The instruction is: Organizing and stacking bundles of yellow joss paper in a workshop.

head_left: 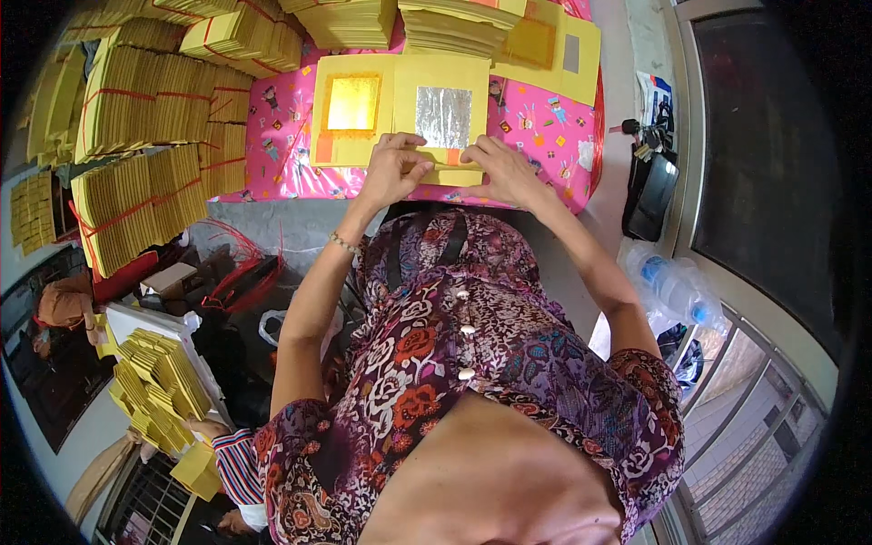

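In front of me lies a yellow paper sheet with a silver foil square point(443, 113), its near edge turned up in a narrow fold. My left hand point(397, 170) pinches the left end of that fold between thumb and curled fingers. At the right end, my right hand point(501, 170) grips the same folded edge with bent fingers, the thumb nearer to me. Beside it on the left is a yellow sheet with a gold foil square point(352, 104), which neither hand holds.
Pink patterned plastic point(543, 136) covers the table. Tall bundles of folded yellow paper point(136, 104) tied with red string fill its left side. A yellow stack point(454, 32) stands behind the sheets. Lower left, another person's striped sleeve point(240, 465) reaches toward more folded yellow paper point(154, 391).
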